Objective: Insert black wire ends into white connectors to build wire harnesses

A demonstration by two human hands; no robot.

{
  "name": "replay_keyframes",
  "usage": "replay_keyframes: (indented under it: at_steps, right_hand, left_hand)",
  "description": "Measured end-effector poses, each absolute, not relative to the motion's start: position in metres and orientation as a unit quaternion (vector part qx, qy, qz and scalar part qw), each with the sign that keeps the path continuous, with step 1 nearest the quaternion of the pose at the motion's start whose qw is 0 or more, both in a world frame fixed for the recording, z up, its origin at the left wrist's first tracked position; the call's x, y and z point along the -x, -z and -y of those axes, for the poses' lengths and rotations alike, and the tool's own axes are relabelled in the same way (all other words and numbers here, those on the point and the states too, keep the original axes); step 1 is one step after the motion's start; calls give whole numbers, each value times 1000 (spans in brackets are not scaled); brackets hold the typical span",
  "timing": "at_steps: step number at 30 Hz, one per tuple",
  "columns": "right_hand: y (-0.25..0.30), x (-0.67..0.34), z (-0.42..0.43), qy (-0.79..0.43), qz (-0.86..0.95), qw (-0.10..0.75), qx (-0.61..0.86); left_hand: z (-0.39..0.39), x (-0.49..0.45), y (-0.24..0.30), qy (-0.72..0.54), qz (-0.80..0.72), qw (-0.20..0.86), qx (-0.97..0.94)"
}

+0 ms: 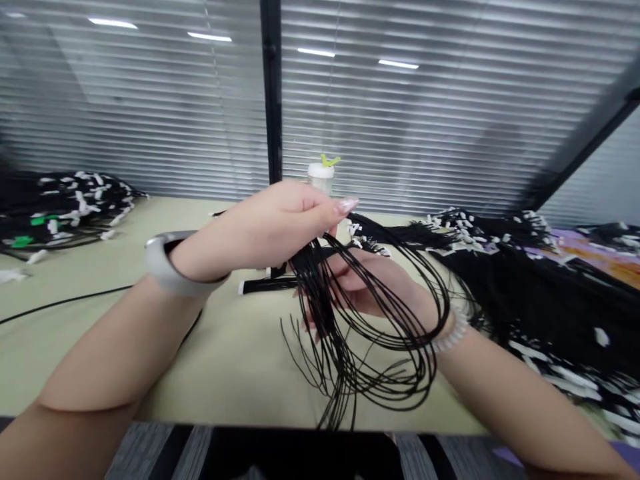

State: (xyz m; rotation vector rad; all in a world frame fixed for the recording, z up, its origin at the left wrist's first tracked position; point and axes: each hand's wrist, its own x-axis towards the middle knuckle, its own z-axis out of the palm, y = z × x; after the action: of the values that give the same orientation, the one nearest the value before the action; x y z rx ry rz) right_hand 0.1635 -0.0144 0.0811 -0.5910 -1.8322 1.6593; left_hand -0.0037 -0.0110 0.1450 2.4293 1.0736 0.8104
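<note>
Black cords [350,320] hang looped over the right hand [380,283], pinched above by the left hand [265,227] fingers.

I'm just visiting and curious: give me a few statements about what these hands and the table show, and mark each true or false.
1. Both hands hold a bunch of black cords. True.
2. The left hand has a pale band on its wrist. True.
3. The cords are bright red. False: they are black.
4. A small white bottle with a green top stands behind the hands. True.
5. The right hand rests flat on the table, away from the cords. False: it is raised, with the cords looped around it.
6. The pile of cords at the right has no tags. False: white tags show among them.
</note>
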Motion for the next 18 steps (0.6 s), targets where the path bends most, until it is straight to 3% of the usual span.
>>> replay_keyframes:
  at_steps: [4,7,13,18]
  right_hand:
    - [-80,-167,17,-701,652,219,189]
    - [-76,-171,17,-731,631,208,158]
    - [-59,-157,16,-698,647,285,112]
    - [-59,-147,16,-701,591,335,218]
  left_hand:
    - [11,5,-144,-312,-373,197,-851]
    - [9,7,-143,-360,-363,223,-830]
    - [-11,8,-136,-440,-383,198,-788]
    - [-26,9,-130,-437,-376,187,-796]
